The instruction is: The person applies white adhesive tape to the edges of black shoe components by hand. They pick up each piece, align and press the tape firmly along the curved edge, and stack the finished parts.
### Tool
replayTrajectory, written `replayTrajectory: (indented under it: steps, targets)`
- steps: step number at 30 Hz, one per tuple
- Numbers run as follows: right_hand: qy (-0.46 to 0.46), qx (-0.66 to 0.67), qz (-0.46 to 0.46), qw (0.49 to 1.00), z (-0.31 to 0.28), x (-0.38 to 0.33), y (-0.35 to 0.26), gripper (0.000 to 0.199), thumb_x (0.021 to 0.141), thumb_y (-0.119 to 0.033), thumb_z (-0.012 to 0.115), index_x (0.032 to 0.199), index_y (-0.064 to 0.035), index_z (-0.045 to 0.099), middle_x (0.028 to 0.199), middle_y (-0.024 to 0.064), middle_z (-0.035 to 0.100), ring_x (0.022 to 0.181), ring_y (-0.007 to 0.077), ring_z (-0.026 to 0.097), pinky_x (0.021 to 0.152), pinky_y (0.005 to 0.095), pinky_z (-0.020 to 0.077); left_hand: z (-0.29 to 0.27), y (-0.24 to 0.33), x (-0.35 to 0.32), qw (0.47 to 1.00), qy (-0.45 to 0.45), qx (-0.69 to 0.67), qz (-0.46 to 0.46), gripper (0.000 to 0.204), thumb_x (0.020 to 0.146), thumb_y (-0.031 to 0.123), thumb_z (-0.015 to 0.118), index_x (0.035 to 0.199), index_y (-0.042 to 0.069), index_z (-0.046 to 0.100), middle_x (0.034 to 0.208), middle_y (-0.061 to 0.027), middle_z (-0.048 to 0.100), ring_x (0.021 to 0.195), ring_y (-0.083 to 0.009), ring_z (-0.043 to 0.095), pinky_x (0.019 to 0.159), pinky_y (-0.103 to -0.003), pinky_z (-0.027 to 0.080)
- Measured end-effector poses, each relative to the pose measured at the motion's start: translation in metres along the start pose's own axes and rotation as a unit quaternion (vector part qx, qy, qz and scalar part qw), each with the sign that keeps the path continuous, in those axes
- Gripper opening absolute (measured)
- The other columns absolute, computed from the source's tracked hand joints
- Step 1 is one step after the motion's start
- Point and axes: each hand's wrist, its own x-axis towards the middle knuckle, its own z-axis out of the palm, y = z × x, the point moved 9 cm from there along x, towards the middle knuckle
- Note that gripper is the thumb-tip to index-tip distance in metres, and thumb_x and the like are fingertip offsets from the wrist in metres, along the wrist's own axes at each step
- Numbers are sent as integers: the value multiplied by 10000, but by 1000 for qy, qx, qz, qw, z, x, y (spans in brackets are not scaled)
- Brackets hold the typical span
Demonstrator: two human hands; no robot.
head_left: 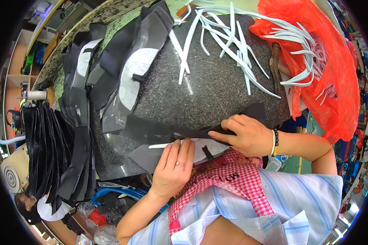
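At the far left, a fan of black cut pieces [53, 151] hangs over the edge of the desk [216, 85], a dark speckled stone slab, with more black and grey-white cut pieces [129, 69] heaped across its left half. Shelves and clutter of a crowded workroom show beyond the rim.

Toward the middle, the left hand [173, 165] lies palm down with fingers straight and together, pressing a thin white strip [163, 145] against the near edge of the desk. The strip's long axis runs left to right, its free tip pointing left. Just above it lies a long black piece [167, 132], also lying left to right and rising slightly to the right across the desk's near edge.

The right hand [245, 134] is closed, pinching that black piece at its right part, thumb beneath, fingers on top.

Farther back, loose white strips [229, 45] sprawl over the desk, and at the right an orange-red plastic bag [331, 77] holds more of them.
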Motion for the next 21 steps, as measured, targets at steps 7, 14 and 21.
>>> replayTrajectory:
  steps: [7, 14, 21]
  targets:
    - [40, 197, 81, 976, 0, 32, -16, 501, 779, -32, 686, 1265, 18, 575, 1102, 142, 552, 1001, 319, 559, 878, 388, 487, -9, -12, -25, 992, 113, 1, -51, 330, 788, 120, 594, 1082, 21, 706, 1171, -99, 615, 1089, -244, 574, 934, -409, 492]
    - [79, 260, 134, 953, 0, 72, -20, 343, 901, -118, 608, 1206, 38, 617, 1087, 224, 663, 992, 378, 627, 878, 425, 498, -3, -34, -52, 969, 157, -65, -178, 470, 676, 100, 712, 1133, 0, 672, 1140, -121, 610, 1051, -288, 586, 940, -457, 487]
    - [36, 269, 168, 947, 2, 83, -17, 308, 926, -121, 563, 1181, 36, 636, 1047, 242, 673, 967, 400, 640, 853, 439, 502, -4, -59, -62, 945, 148, -191, -221, 434, 761, 150, 768, 1130, -43, 647, 1163, -164, 614, 1066, -335, 607, 869, -421, 531]
